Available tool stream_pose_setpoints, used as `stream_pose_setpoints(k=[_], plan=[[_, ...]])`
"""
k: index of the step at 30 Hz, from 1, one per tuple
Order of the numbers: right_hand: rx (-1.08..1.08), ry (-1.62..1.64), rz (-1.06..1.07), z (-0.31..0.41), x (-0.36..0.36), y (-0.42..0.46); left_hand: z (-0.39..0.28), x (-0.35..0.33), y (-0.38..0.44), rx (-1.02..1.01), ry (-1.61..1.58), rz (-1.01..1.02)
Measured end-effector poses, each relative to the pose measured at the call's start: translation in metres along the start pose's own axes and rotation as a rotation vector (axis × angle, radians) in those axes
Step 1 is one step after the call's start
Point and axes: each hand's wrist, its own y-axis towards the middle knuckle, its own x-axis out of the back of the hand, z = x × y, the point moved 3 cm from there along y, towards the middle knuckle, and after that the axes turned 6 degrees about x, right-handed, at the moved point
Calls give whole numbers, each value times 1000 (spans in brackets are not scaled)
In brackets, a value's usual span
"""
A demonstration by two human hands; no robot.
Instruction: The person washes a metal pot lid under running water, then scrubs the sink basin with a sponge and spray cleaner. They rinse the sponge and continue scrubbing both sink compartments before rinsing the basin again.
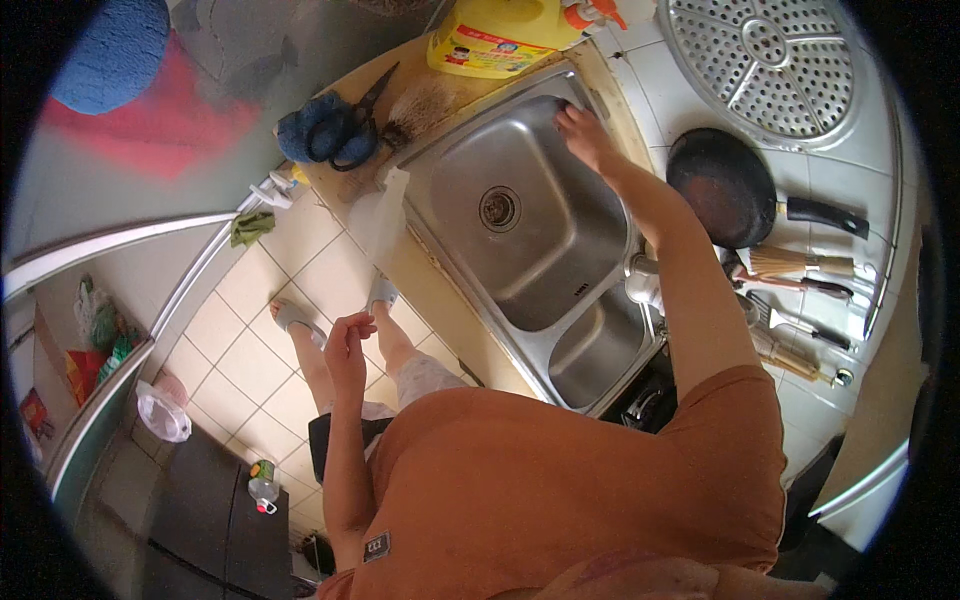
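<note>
My right hand [583, 135] reaches to the far right corner of the stainless steel sink [525, 289], its fingers bent against the basin wall. Something dark shows at its fingertips; whether the hand holds it cannot be told. My left hand [349, 335] hangs in the air left of the counter, fingers loosely curled, nothing seen in it. The drain [499, 209] lies in the large basin, with a smaller basin [600, 352] nearer my body. The faucet [643, 289] is partly hidden by my right forearm. A translucent spray bottle [390, 217] stands by the counter's left edge.
Black-handled scissors [363, 112] lie on a blue cloth [300, 135] beside a worn bristle brush [424, 109]. A yellow pump jug [499, 37] stands behind the sink. On the tiled right wall hang a frying pan [720, 187], a perforated steamer plate [765, 67] and several utensils.
</note>
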Motion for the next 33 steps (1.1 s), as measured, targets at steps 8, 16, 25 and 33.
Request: stream_pose_setpoints(k=[8,16,25,33], plan=[[-180,563,737,79,-34,-77,-2,-9,-14,53,96,39],[-165,283,86,22,-35,-7,36,23,-14,103,-68,-127],[-517,723,874,115,-68,-62,40,28,-29,156,6,-109],[-204,487,84,21,-62,66,47,30,-23,210,28,-160]])
